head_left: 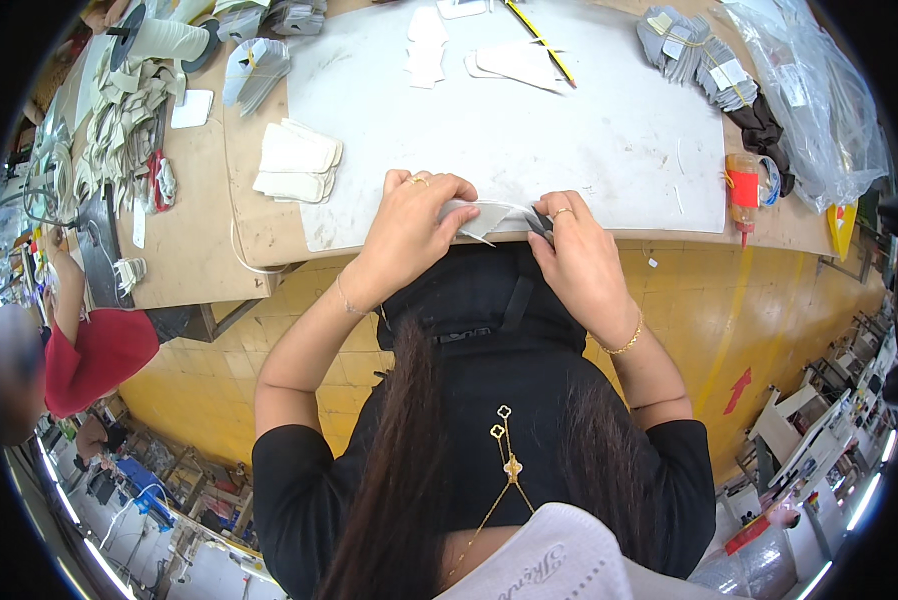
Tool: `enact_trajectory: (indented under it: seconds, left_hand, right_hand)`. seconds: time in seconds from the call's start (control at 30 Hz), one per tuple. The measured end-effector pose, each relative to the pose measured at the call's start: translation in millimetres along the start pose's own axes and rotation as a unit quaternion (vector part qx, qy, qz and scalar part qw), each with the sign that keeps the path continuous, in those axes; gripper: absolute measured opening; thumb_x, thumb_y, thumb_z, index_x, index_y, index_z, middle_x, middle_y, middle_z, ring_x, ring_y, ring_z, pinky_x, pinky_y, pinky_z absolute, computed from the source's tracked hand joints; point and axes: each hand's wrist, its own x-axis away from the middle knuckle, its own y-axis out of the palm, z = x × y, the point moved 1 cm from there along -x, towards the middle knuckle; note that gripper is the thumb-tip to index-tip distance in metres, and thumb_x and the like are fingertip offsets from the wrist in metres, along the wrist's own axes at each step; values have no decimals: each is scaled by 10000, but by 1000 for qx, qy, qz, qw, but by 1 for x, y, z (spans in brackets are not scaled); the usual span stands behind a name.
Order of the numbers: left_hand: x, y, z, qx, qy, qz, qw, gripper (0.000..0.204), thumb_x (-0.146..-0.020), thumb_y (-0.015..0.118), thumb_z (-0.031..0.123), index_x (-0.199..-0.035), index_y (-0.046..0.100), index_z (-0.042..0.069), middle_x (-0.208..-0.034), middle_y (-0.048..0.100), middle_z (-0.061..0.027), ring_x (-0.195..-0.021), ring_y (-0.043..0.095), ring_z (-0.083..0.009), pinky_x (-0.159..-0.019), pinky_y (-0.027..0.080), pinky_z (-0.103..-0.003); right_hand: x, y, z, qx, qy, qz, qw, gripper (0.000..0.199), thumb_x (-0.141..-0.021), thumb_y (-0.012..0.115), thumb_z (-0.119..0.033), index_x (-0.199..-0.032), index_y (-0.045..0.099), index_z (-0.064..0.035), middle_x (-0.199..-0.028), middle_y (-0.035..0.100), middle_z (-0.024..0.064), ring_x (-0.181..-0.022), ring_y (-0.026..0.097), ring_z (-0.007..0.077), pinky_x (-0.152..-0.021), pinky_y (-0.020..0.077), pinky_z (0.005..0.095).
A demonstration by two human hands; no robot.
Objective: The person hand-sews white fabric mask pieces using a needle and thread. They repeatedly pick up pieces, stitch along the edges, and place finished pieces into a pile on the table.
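The left hand (pixel 417 228) pinches a thin grey and white piece (pixel 489 217) with its thumb and fingers, at the near edge of the surface (pixel 189 265). The right hand (pixel 577 250) grips a small dark thing (pixel 541 226), too hidden to name, by the piece's other end. A pile of white shapes (pixel 297 160) lies to the left.

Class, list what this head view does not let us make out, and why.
Head view:
- Pale grey piece: partly hidden by the left fingers.
- Dark grey object: mostly covered by the right fingers; its kind is unclear.
- White piece at the top: cut off by the picture's edge.
- Co-worker's hand: too small to tell its grip.
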Motion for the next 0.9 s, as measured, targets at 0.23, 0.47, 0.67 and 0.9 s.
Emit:
enact_trajectory:
  seconds: [0.23, 0.47, 0.67, 0.9]
  left_hand:
    - [-6, 1, 5, 11, -26, -21, 999, 136, -921, 741, 191, -985, 700, 79, -897, 708, -58, -817, 583, -222, -904, 344, -349]
    - [-78, 2, 0, 75, 16, 62, 995, 216, -904, 760, 226, -1030, 727, 54, -965, 752, -72, -965, 661, -244, -951, 402, -355]
    - [-130, -3, -21, -140, 61, 245, 957, 517, -907, 725, 466, -1258, 703, 87, -1278, 668, -164, -1206, 604, -332, -1139, 319, -452]
    - [8, -83, -91, -288, -302, 278, 865, 478, -878, 786, 247, -1272, 685, -6, -1180, 653, -212, -1097, 631, -373, -982, 496, -453]
  right_hand:
    - [-10, 3, 6, -38, 8, 46, 998, 205, -935, 661, -49, -1095, 583, 53, -935, 705, 209, -794, 705, 366, -720, 555, 440]
    - [-18, -30, 35, -109, 85, 136, 981, 209, -985, 629, -51, -1168, 613, 50, -997, 741, 146, -839, 773, 177, -566, 585, 277]
    - [-18, -56, 41, -140, 110, 209, 962, 242, -921, 716, -60, -1121, 639, 54, -914, 729, 128, -758, 740, 163, -584, 575, 289]
    - [-24, -63, 48, -168, 110, 220, 955, 254, -900, 743, -66, -1116, 653, 31, -905, 708, 77, -651, 657, 95, -493, 542, 242]
